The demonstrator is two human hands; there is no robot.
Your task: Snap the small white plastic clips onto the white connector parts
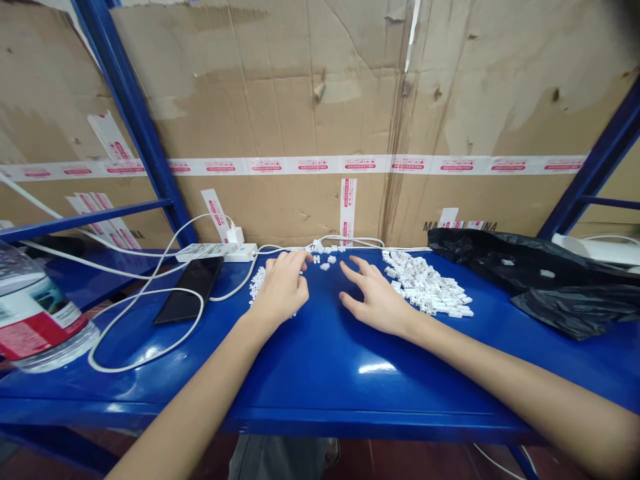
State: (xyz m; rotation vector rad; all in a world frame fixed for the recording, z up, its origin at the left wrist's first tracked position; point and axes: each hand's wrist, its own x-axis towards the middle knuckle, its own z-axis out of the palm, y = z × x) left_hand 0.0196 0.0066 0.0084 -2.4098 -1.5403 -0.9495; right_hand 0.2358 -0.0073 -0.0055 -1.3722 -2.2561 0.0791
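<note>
Blue painted metal forms the flat tabletop (320,367) under a broad heap of small white plastic pieces (425,283). Just left of this heap is the right hand (373,293), fingers spread wide, with nothing visible in its grasp. Farther left of the heap, the left hand (283,287) has bent fingers; whether they pinch anything, I cannot tell. It partly hides a pile of tiny white parts (257,283). Left of the heap, between the hands, moving room stretches to the tabletop's front edge (370,420). Right of the heap, a crumpled black plastic bag (525,287) takes up space.
</note>
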